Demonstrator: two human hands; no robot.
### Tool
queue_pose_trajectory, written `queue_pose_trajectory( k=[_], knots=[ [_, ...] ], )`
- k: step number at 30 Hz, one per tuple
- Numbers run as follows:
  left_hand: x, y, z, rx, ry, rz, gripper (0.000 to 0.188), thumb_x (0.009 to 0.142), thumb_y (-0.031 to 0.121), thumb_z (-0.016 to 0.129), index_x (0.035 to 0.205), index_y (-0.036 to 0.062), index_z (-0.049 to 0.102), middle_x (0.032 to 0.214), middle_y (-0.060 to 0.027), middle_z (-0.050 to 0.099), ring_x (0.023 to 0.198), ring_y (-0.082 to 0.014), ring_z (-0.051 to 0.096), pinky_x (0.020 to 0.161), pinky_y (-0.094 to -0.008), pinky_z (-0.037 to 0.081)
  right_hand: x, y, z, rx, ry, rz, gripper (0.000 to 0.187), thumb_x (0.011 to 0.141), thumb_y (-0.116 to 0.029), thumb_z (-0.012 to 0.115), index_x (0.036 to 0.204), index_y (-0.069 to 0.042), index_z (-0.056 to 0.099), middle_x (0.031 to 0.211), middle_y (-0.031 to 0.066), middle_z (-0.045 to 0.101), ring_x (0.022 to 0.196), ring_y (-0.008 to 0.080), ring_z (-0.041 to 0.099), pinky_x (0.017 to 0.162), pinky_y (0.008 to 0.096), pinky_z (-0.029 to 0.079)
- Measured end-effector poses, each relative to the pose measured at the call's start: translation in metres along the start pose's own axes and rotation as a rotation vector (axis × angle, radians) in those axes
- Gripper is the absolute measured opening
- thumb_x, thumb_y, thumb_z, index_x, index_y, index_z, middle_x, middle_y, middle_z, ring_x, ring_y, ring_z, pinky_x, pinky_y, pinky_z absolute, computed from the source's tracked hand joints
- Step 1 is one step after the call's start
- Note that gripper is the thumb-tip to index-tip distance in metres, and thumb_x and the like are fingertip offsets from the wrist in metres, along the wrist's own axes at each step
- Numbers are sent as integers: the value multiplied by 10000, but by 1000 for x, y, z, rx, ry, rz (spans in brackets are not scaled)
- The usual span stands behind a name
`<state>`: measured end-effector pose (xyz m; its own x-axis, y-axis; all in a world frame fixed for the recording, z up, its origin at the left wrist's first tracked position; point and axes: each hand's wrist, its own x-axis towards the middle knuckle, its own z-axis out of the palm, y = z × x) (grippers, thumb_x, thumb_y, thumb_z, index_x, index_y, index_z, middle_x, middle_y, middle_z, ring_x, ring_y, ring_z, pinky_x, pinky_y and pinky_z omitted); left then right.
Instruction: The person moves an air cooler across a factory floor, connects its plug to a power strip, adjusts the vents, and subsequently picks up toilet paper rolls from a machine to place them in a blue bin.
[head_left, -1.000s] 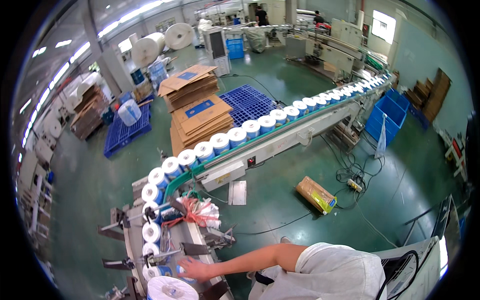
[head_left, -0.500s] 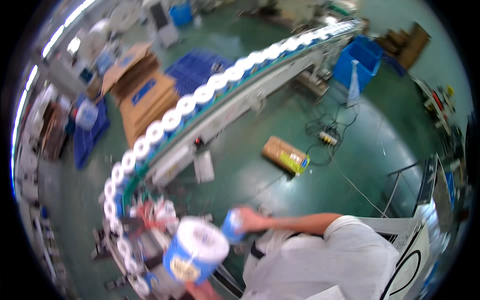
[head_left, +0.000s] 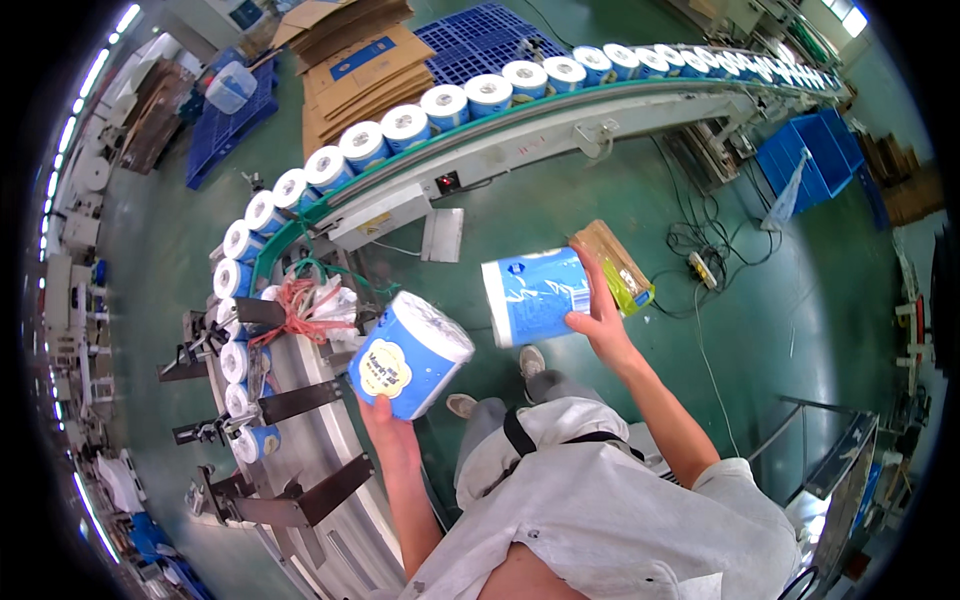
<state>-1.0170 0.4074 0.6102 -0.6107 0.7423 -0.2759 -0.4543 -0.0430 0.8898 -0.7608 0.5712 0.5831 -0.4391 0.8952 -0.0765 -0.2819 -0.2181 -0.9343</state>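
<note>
My left hand (head_left: 388, 428) grips a paper roll in blue-and-white wrap (head_left: 402, 368) from below, and the roll tilts with its white end toward the upper right. A second blue-wrapped paper roll (head_left: 538, 296) lies sideways in my right hand (head_left: 602, 318), its thumb and fingers closed round the right end. The two rolls are held apart in the air, over the floor and my shoes (head_left: 532, 362). To their left, a curved conveyor (head_left: 545, 125) carries a row of similar upright rolls (head_left: 405, 126).
Dark metal brackets (head_left: 318, 490) stick out over the steel bed at lower left. Red cord (head_left: 300, 312) hangs near the bend. A cardboard piece (head_left: 612, 258), tangled cables and a power strip (head_left: 702, 270) lie on the floor. A blue bin (head_left: 812, 160) stands far right.
My right hand has lifted its roll forward and turned it sideways. The left roll has tilted over toward the right. The whole view has shifted and is sharper.
</note>
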Motion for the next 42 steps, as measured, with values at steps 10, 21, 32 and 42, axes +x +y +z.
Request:
queue_pose_trajectory(
  k=[10,21,32,42],
  knots=[
    [24,-44,-4,187,-64,-103,696,865,201,617,1438,81,241,1410,-113,368,1248,-262,436,951,-410,441,-22,47,-13,-111,-6,408,877,791,-374,716,1456,-78,228,1372,183,391,1258,280,400,1048,394,333],
    [70,-74,48,515,-519,-331,657,877,446,577,1402,151,313,1365,-110,410,1140,-292,507,826,-440,503,-130,120,-81,1,782,697,1031,660,-566,731,1443,-115,235,1321,226,397,1164,345,493,720,403,574],
    [116,-114,101,664,-586,-404,684,870,271,623,1441,180,257,1384,-79,399,1179,-240,471,786,-378,491,-148,74,-40,-305,348,295,883,783,-495,684,1442,-73,276,1302,199,418,1218,295,421,1040,380,340],
    [67,-131,48,434,-305,-458,677,872,285,612,1437,187,252,1332,-70,435,1143,-239,498,726,-359,522,-124,75,-70,101,251,739,1005,751,-582,665,1471,-84,171,1450,161,289,1312,321,343,880,452,508]
  ],
)
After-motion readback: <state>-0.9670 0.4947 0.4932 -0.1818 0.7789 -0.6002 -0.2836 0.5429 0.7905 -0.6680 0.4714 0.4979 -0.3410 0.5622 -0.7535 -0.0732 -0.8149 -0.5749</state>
